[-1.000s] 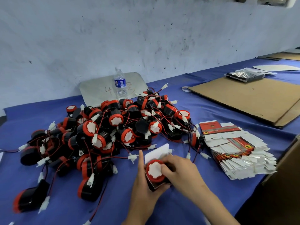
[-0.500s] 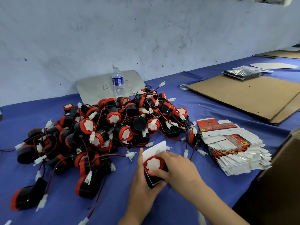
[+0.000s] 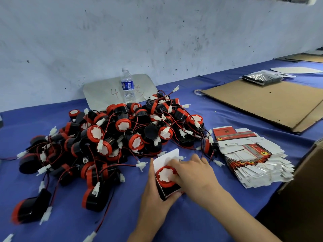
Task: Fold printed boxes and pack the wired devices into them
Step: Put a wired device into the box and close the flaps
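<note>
My left hand [image 3: 153, 198] grips a small printed box [image 3: 170, 190] from the left and below, its white top flap [image 3: 167, 157] standing open. A black device with a red ring and white face [image 3: 165, 174] sits in the box mouth. My right hand [image 3: 194, 173] lies over the device from the right, its fingers pressing on the white face. A big heap of black-and-red wired devices [image 3: 111, 137] with white plugs covers the blue table to the left. A fanned stack of flat printed boxes [image 3: 251, 159] lies to the right.
A water bottle [image 3: 128, 86] stands behind the heap in front of a grey board [image 3: 97, 91]. A large cardboard sheet [image 3: 272, 100] with a tape roll [image 3: 198, 92] and a dark packet [image 3: 262, 78] lies at far right. A brown carton edge [image 3: 304, 172] rises at the right.
The device sits deeper in the box under my right hand's fingers. My left hand keeps its grip on the box. The view has shifted slightly.
</note>
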The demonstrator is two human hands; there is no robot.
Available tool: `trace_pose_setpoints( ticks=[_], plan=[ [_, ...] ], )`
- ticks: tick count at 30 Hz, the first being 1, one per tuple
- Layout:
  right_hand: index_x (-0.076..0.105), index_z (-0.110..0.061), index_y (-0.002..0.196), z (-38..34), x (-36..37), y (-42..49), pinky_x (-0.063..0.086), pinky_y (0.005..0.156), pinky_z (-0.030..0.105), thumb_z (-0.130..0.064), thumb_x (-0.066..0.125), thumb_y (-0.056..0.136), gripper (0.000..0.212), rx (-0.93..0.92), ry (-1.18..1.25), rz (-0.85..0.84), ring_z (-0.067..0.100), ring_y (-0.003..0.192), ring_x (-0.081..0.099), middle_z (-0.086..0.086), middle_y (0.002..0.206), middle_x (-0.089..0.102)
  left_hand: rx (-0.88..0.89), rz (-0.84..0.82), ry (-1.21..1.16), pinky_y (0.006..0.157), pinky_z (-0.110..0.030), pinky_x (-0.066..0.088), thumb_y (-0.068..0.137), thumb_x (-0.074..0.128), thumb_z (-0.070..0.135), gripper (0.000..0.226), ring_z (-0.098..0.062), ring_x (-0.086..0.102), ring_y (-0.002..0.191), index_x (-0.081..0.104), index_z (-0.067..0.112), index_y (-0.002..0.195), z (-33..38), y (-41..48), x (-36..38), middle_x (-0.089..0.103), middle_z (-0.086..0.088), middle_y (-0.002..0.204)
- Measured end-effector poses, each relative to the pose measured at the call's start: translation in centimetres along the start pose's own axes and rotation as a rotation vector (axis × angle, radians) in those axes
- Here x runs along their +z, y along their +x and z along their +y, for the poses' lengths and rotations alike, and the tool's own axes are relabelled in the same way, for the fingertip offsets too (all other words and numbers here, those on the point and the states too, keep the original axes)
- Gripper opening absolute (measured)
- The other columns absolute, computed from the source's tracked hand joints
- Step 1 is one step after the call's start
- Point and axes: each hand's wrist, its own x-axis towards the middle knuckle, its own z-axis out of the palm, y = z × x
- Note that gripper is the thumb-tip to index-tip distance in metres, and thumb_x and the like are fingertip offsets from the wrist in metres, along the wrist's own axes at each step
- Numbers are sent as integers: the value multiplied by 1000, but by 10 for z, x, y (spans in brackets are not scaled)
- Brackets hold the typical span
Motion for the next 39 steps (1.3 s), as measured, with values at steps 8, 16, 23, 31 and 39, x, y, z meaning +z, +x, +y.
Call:
trace_pose_setpoints(
  ticks=[8,16,23,31,39],
  plan=[
    [42,-17,122,1,13,10,36,71,29,1,48,89,37,-105,239,-158,23,100,48,0,123,46,6,-1,38,86,-7,45,65,82,43,105,12,49,119,16,51,145,-3,1,-3,49,30,134],
    [59,-11,123,2,21,15,42,80,27,4,50,87,39,-164,179,-94,22,114,49,3,129,50,8,6,63,87,-10,47,80,76,35,92,10,51,117,13,57,143,-1,-1,-2,50,26,135],
    [69,-28,98,64,9,-29,46,69,14,29,47,76,65,-45,717,492,8,82,60,-5,95,65,10,58,112,81,-2,42,82,71,43,85,5,48,121,7,75,129,0,-1,-2,43,31,137],
    [72,-26,93,40,46,-53,41,61,6,-12,76,80,19,-123,698,486,-1,67,56,-14,79,57,1,52,120,87,-8,45,79,71,48,84,4,48,122,12,66,136,0,-2,-1,46,29,137],
    [67,-21,85,24,49,-28,43,58,8,-11,61,90,13,65,838,786,-1,80,62,-2,93,63,13,65,119,83,-5,44,80,73,42,85,8,48,120,11,73,130,3,-3,-1,45,33,135]
  ],
)
